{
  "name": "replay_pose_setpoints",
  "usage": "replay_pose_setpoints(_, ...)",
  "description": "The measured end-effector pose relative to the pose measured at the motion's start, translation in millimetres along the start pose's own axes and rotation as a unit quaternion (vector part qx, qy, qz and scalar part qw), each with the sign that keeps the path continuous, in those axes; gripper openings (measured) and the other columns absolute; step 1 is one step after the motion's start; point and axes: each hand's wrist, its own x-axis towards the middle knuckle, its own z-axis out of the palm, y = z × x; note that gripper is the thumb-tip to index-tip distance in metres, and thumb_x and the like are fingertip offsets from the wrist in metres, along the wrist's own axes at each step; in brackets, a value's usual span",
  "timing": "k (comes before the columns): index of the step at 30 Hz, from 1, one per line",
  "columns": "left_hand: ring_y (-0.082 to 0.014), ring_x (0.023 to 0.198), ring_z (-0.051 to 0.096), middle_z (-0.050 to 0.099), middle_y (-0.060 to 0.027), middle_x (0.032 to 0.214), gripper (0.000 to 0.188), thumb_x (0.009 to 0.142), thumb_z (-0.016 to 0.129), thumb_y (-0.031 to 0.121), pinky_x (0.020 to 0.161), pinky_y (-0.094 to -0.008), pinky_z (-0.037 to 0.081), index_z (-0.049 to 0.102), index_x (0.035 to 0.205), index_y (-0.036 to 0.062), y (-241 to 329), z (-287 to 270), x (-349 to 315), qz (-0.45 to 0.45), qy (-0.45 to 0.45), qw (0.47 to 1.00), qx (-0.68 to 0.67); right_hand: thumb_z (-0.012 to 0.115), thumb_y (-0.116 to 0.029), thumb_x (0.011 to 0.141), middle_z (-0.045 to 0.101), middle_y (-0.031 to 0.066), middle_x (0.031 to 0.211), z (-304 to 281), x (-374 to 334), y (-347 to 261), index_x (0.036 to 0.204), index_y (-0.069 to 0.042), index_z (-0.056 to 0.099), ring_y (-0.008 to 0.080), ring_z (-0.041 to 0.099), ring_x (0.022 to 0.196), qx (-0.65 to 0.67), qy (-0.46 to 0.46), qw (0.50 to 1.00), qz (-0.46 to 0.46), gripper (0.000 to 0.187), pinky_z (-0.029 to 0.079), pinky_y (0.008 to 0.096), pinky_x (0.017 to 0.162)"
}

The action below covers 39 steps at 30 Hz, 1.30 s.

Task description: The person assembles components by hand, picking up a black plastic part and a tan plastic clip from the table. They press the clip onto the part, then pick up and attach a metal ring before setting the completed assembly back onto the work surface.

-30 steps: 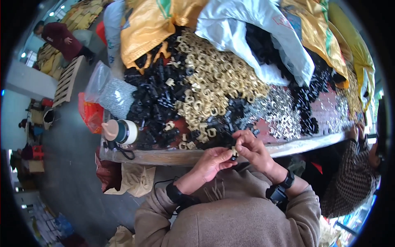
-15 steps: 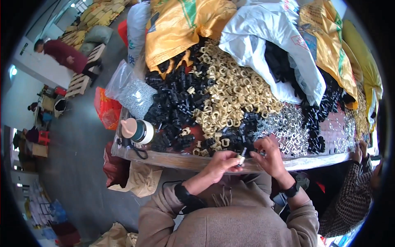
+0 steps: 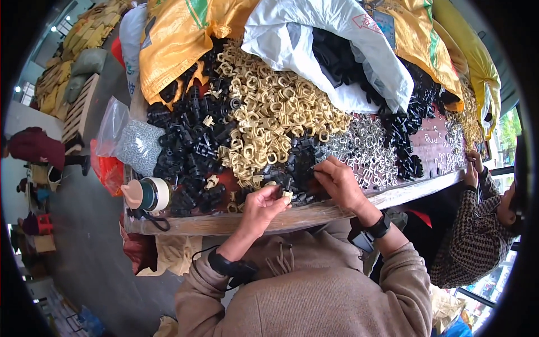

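My left hand (image 3: 261, 209) is closed in a pinch at the table's front edge. Between its thumb and fingers is a small beige plastic clip (image 3: 287, 195) with a short black piece standing up from it. My right hand (image 3: 343, 184) reaches over the near side of a heap of small grey metal screws (image 3: 325, 150). Its fingertips are drawn together at the heap's edge, and whatever they pinch is too small to make out. Black plastic fittings (image 3: 300, 171) lie between my two hands. Beyond them spreads a big pile of beige clips (image 3: 281, 106).
More black fittings (image 3: 188, 135) cover the left side, near a cup with a pink lid (image 3: 154, 194) and a clear bag of screws (image 3: 138, 147). Shiny metal clips (image 3: 373, 149) lie right. A white sack (image 3: 331, 33) and an orange sack (image 3: 174, 50) stand behind. A co-worker (image 3: 471, 224) is at the right.
My right hand has moved away from the left one, out to the edge of the screws. My left hand keeps hold of the beige clip. The whole view has shifted and turned.
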Motion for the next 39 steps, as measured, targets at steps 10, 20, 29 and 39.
replay_pose_setpoints(10, -0.0126, 0.072, 0.058, 0.06, -0.0062, 0.085, 0.021, 0.079, 0.058, 0.014, 0.064, -0.0211, 0.046, 0.057, 0.094, 0.0004, 0.6, 11.3, -9.0, -0.053, -0.025, 0.995, -0.076, 0.052, -0.008, 0.083, 0.055, 0.001, 0.076, 2.1, -19.1, -4.3, 0.093, -0.003, 0.053, 0.0091, 0.052, 0.064, 0.546, -0.122, 0.802, 0.207, 0.012, 0.043, 0.0219, 0.06)
replay_pose_setpoints(20, -0.0122, 0.074, 0.059, 0.06, -0.0058, 0.085, 0.021, 0.079, 0.058, 0.015, 0.065, -0.0208, 0.046, 0.057, 0.095, 0.0009, 0.2, 15.0, -2.3, -0.082, -0.021, 0.992, -0.089, 0.054, -0.009, 0.082, 0.055, 0.0028, 0.077, 11.5, -21.6, -10.3, 0.094, -0.002, 0.052, 0.0094, 0.054, 0.07, 0.59, -0.087, 0.775, 0.21, 0.014, 0.044, 0.0216, 0.066)
replay_pose_setpoints(29, -0.0131, 0.074, 0.059, 0.06, -0.005, 0.086, 0.023, 0.079, 0.058, 0.014, 0.066, -0.0216, 0.047, 0.056, 0.098, 0.0002, -2.7, 10.8, 1.9, -0.068, -0.022, 0.994, -0.083, 0.053, -0.008, 0.082, 0.054, 0.0025, 0.08, 9.9, -21.6, -17.8, 0.097, -0.002, 0.049, 0.0089, 0.052, 0.069, 0.566, -0.085, 0.792, 0.214, 0.016, 0.042, 0.0215, 0.064)
replay_pose_setpoints(39, -0.0121, 0.075, 0.058, 0.059, -0.0039, 0.087, 0.022, 0.079, 0.058, 0.013, 0.067, -0.0232, 0.047, 0.056, 0.098, 0.0019, -0.1, 23.3, -12.7, -0.084, -0.041, 0.992, -0.087, 0.054, -0.006, 0.082, 0.051, 0.0002, 0.081, -6.4, -34.9, -41.2, 0.091, -0.002, 0.053, 0.0071, 0.047, 0.068, 0.586, -0.127, 0.773, 0.207, 0.01, 0.04, 0.0199, 0.063)
